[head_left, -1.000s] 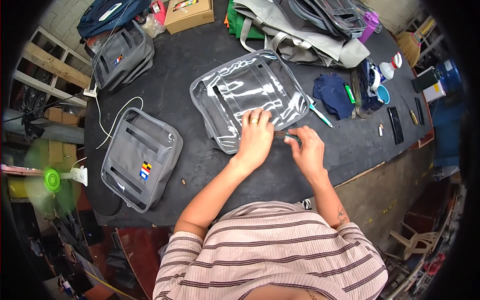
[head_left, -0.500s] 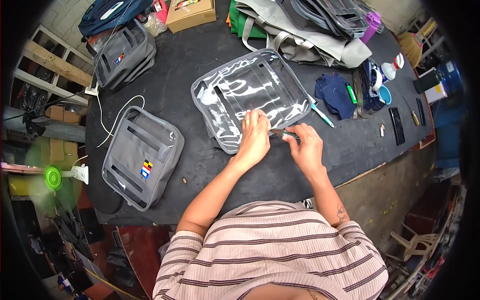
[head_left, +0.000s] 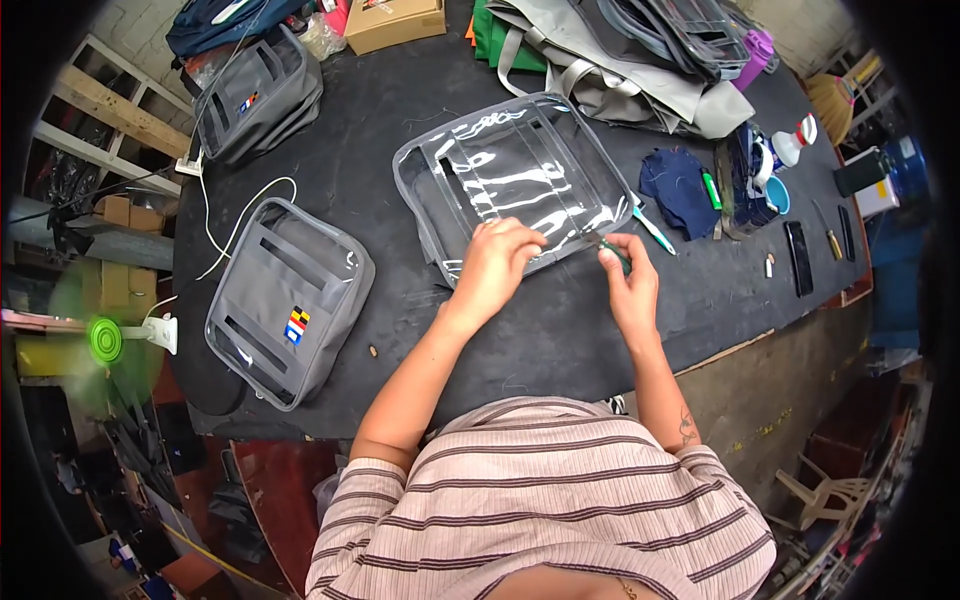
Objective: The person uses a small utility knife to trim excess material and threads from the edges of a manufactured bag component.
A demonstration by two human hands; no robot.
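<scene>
A grey bag with a clear plastic front (head_left: 520,165) lies flat on the black work table (head_left: 480,345) before me. My left hand (head_left: 497,262) is over the bag's near edge, fingers curled and thumb against forefinger in a pinch. Whatever is between those fingertips is too small to make out. By the bag's near right corner, my right hand (head_left: 632,285) grips green-handled thread snips (head_left: 616,256). Their dark blades point toward the bag and the left hand. How far the blades are apart is too small to tell.
Another grey bag (head_left: 290,290) with a flag patch lies left; a similar one (head_left: 262,95) sits behind it. Grey fabric bags (head_left: 640,90) pile up at the back. Rightward are a white-and-teal tool (head_left: 655,230), navy cloth (head_left: 680,190), a spray bottle (head_left: 795,140) and a phone (head_left: 798,258).
My right hand with the snips has moved right, away from my left hand. The left hand has shifted slightly off the bag's edge, still pinched. The view has moved a little.
</scene>
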